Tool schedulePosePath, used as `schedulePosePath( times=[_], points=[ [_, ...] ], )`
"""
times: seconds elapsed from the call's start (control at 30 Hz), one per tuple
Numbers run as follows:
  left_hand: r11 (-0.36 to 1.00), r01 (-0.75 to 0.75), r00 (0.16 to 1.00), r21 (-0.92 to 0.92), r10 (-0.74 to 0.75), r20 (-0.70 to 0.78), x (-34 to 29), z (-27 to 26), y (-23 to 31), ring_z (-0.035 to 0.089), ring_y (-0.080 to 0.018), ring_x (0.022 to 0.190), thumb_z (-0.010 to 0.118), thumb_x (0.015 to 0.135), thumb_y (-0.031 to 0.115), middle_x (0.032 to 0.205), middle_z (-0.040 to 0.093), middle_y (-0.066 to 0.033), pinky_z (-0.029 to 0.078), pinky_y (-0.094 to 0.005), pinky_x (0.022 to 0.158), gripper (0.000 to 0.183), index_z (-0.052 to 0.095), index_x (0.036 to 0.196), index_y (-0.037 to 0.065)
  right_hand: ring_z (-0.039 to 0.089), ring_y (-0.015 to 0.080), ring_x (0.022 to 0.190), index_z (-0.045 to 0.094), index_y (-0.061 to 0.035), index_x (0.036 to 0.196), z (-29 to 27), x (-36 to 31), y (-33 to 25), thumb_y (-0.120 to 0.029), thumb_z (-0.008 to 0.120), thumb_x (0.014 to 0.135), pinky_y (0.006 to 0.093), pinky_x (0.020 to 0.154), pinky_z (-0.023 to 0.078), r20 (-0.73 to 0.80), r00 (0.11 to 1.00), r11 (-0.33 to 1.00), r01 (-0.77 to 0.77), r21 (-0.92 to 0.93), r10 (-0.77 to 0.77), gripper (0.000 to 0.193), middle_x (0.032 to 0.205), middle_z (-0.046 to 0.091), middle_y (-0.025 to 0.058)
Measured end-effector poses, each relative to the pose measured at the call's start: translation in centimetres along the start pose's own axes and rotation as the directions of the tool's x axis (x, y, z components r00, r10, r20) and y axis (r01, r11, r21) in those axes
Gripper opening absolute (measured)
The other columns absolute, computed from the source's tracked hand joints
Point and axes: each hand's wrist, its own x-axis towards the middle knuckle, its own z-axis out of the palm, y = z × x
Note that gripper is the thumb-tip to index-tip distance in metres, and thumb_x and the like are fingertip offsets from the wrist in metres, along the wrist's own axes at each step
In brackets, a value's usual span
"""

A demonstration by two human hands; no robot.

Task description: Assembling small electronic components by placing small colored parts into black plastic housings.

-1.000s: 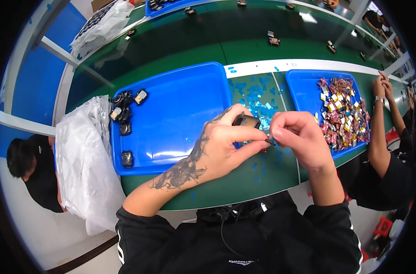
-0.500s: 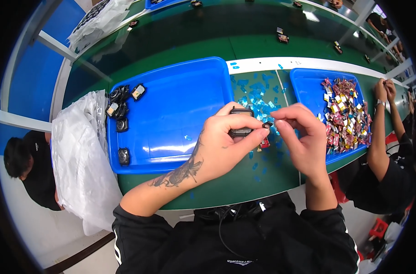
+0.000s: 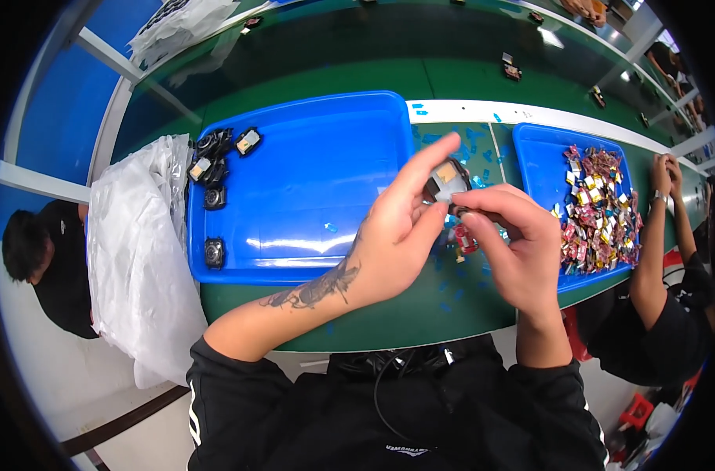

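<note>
A small grey component (image 3: pixel 445 182) with a tan square on its face sits pinched between the thumb and fingers of the left hand (image 3: pixel 397 235), held above the green worktop (image 3: pixel 357 78) in the gap between the large blue tray (image 3: pixel 310 157) and the smaller blue tray (image 3: pixel 542 153). The right hand (image 3: pixel 514 251) is closed with its fingertips against the component's lower edge, so both hands meet on it. Black parts (image 3: pixel 215 166) lie at the large tray's left end, colourful pieces (image 3: pixel 597 208) fill the smaller one, and a crumpled clear plastic bag (image 3: pixel 138 251) lies left of the trays.
</note>
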Motion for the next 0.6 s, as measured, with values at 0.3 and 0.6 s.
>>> schedulePosePath(
  times=[0.3, 0.6],
  points=[
    [0.997, 0.043, 0.995, 0.058, -0.048, 0.090, -0.3, -0.5, -0.2, 0.052, -0.0217, 0.125, 0.046, 0.096, -0.006, 0.134, 0.052, -0.0181, 0.042, -0.0341, 0.106, 0.050, 0.031, 0.143, -0.005, 0.065, 0.0143, 0.067, 0.065, 0.0019, 0.090, 0.3, 1.0, -0.5, 0.006, 0.071, 0.079, 0.0261, 0.064, 0.051, -0.058, 0.985, 0.972, 0.149, -0.180, -0.162, 0.013, 0.078, 0.067, 0.0087],
    [0.999, 0.042, 0.996, 0.033, -0.044, 0.082, -0.6, 0.0, -0.1, 0.053, -0.0223, 0.125, 0.047, 0.096, -0.006, 0.134, 0.052, -0.0186, 0.042, -0.0340, 0.106, 0.047, 0.035, 0.141, -0.007, 0.066, 0.0154, 0.069, 0.065, 0.0017, 0.087, 0.2, 0.9, -0.7, 0.006, 0.070, 0.078, 0.0258, 0.064, 0.050, -0.045, 0.989, 0.975, 0.132, -0.178, -0.142, 0.011, 0.079, 0.068, 0.0087]
  ],
)
